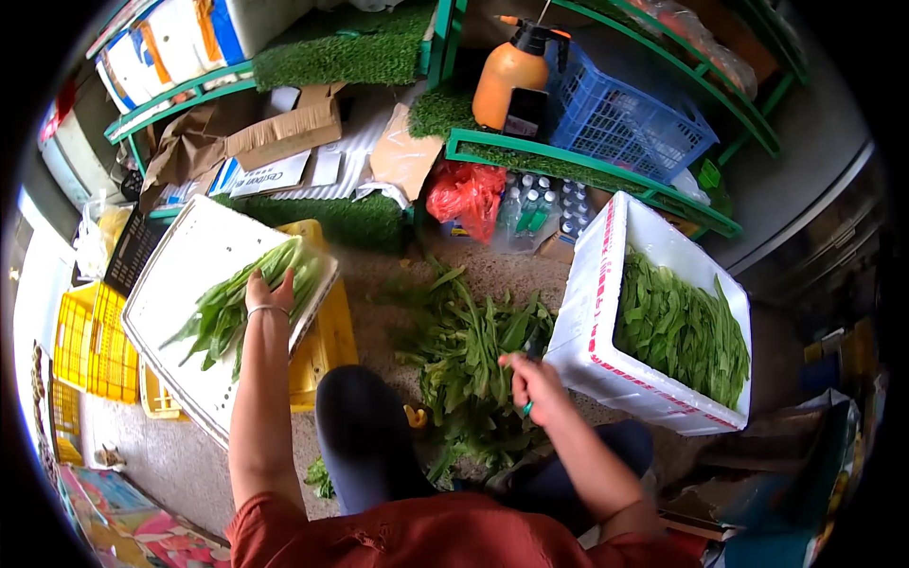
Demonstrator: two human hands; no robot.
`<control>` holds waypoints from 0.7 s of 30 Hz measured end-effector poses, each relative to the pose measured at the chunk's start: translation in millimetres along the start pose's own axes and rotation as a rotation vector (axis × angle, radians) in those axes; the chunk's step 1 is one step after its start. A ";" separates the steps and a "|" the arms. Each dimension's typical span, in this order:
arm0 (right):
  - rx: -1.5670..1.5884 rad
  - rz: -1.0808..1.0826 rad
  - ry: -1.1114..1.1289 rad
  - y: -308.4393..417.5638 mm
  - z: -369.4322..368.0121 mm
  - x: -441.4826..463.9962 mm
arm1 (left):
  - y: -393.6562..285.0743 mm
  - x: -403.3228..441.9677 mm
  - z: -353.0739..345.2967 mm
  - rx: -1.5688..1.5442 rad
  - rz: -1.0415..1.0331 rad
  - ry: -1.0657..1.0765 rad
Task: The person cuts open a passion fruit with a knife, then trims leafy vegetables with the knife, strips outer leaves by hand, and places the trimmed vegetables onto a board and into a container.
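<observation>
My left hand (270, 292) is closed around a bunch of long-leaf greens (222, 308) on a white foam board (175, 265). The pale stem ends point up and right, the leaves down and left. My right hand (536, 386), with a green ring on one finger, is curled above a loose heap of leaves (464, 360) on the ground between my legs. What its fingers hold, if anything, I cannot make out. To its right stands a white foam box (587, 312) filled with more greens (677, 327).
Under the board is a yellow crate (336, 331); another yellow crate (90, 341) stands at far left. Green shelves ahead carry an orange spray bottle (511, 76) and a blue basket (630, 118). Bottles (535, 204) and a red bag (466, 197) sit below.
</observation>
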State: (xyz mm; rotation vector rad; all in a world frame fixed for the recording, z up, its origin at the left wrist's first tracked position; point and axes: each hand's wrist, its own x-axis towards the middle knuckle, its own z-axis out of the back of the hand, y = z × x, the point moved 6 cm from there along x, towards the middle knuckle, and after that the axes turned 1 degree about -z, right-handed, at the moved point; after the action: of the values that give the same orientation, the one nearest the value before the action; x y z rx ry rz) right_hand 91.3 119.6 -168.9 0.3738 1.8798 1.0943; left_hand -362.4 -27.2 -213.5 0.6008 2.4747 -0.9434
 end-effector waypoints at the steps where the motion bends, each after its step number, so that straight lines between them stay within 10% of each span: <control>1: -0.033 0.033 -0.019 23.0 5.1 6.2 | 0.7 -27.8 -18.0 -0.025 0.016 0.031; 14: -0.473 0.443 -0.240 186.7 60.8 130.1 | 211.9 -159.7 -72.8 0.154 0.854 0.533; 21: -0.533 0.756 -0.334 175.1 74.8 121.0 | 205.0 -173.2 -86.9 0.407 0.709 0.582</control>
State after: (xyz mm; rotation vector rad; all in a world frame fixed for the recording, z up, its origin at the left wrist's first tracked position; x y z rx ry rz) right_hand 56.6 334.3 -109.0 0.9245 1.0889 1.8344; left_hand -132.5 130.0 -168.9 1.9614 2.1852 -1.0597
